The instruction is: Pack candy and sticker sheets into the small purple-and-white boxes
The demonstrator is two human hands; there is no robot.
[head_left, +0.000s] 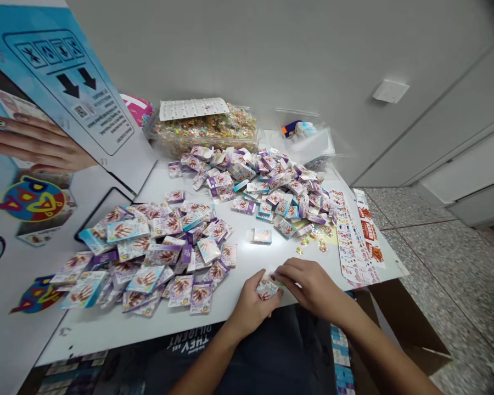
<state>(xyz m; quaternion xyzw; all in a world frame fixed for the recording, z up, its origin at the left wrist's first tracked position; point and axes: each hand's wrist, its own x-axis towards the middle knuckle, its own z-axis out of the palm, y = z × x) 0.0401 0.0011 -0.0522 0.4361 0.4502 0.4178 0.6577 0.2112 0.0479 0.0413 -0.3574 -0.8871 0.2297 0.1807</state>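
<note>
Near the table's front edge, my left hand [253,307] is closed around a small printed box [267,289] with a picture of hands on it. My right hand [302,282] is at the box's upper right end, its fingers pinched together there; what they hold is too small to make out. Just beyond my hands lies a single small box [262,236] with its left end flap sticking out. Several tiny clear packets of coloured pieces [322,246] lie to the right of it.
A heap of small boxes [164,249] covers the left side; another heap [271,186] lies at the back. Behind stand a clear tub of colourful packets [206,129] and a clear container [308,140]. Sticker strips [348,241] lie at right. A large printed carton [119,137] rises at left.
</note>
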